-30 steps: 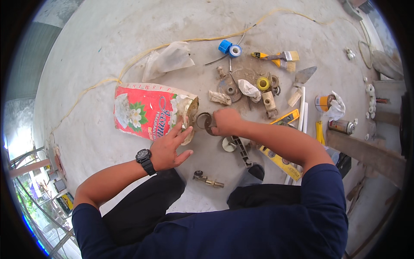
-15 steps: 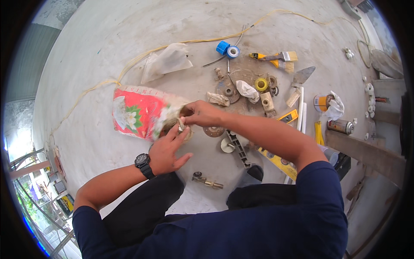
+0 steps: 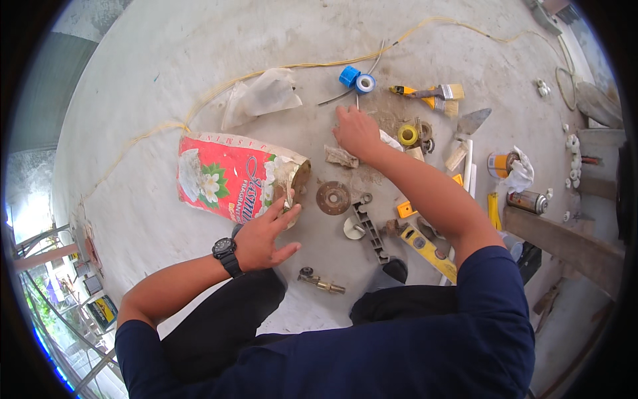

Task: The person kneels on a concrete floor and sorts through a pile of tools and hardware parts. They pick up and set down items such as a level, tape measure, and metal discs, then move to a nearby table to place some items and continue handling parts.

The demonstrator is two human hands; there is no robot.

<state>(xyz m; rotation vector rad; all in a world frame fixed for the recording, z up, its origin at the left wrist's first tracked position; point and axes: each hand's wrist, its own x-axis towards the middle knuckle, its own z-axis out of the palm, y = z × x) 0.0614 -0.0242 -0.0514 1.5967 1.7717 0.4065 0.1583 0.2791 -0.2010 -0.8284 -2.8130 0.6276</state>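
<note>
1. We see the red sack [image 3: 226, 174] lying on its side on the floor [image 3: 153, 100], its mouth turned toward the middle of the scattered parts, which probably makes it easy to reach from the right.
2. Our left hand [image 3: 264, 241] rests against the sack's mouth, thumb well apart from spread fingers; we judge that this light touch steadies the rim rather than grips it.
3. Our right hand [image 3: 357, 133] reaches over the far group of parts, back upward. Its palm is hidden, so we cannot tell whether it holds anything.
4. Beside that hand lies a crumpled wrapper [image 3: 341, 156], with a yellow ring [image 3: 407, 135] farther right.
5. Between the sack and the slotted bar [image 3: 372, 234] a rusty disc [image 3: 324, 199] lies flat, apart from both hands; lying flat likely keeps it from rolling.
6. Nearer our knees we have the brass valve [image 3: 322, 282], on its side, seemingly because its shape gives no base to stand on.
</note>
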